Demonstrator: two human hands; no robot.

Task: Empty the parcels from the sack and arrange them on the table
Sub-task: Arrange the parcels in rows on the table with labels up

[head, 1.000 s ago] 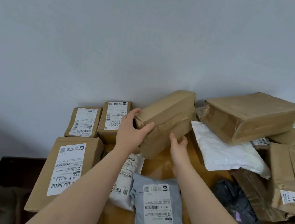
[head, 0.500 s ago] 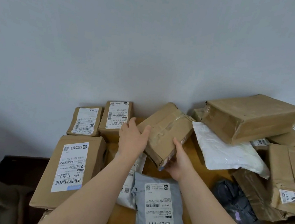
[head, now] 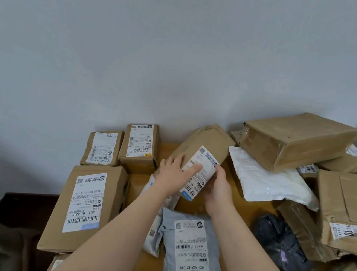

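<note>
Arranging step: right grip (head: 218, 191) curls round the brown parcel (head: 203, 145), left grip (head: 173, 175) lies flat-fingered on its label; next, probably, lower it onto the bench (head: 166, 150) beneath the 2 grips.

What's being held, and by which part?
The brown parcel, at its near end: right hand grips the near right edge, left hand presses flat on the labelled top.
</note>
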